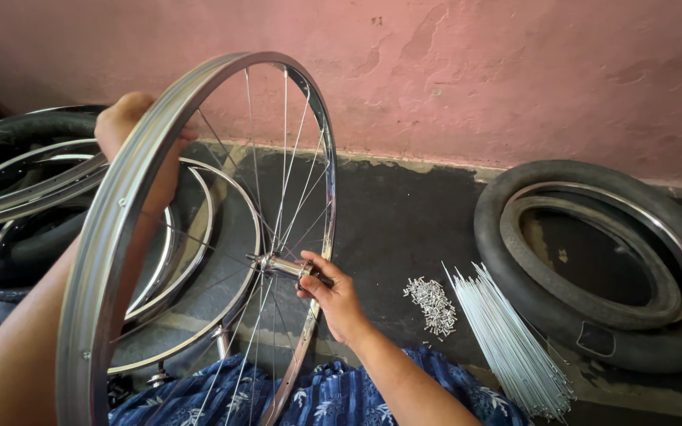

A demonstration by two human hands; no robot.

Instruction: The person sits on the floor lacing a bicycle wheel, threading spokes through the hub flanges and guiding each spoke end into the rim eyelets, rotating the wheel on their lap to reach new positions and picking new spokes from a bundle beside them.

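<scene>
Fingers [319, 272] of the right hand [339, 304] are closed around the hub axle [282, 266] at the centre of the upright wheel rim [120, 237], whose axle runs roughly level toward that hand, the nearer one. The left hand [140, 138] grips the rim's upper far edge, fingers wrapped over it. On the floor [404, 221] to the right lie a tyre [499, 237], a spoke bundle [507, 339] and a nipple pile [432, 304].

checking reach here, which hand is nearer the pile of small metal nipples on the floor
Right. The right hand grips the wheel's hub axle just left of the nipple pile. The left hand holds the wheel rim up high, far off to the left.
</scene>
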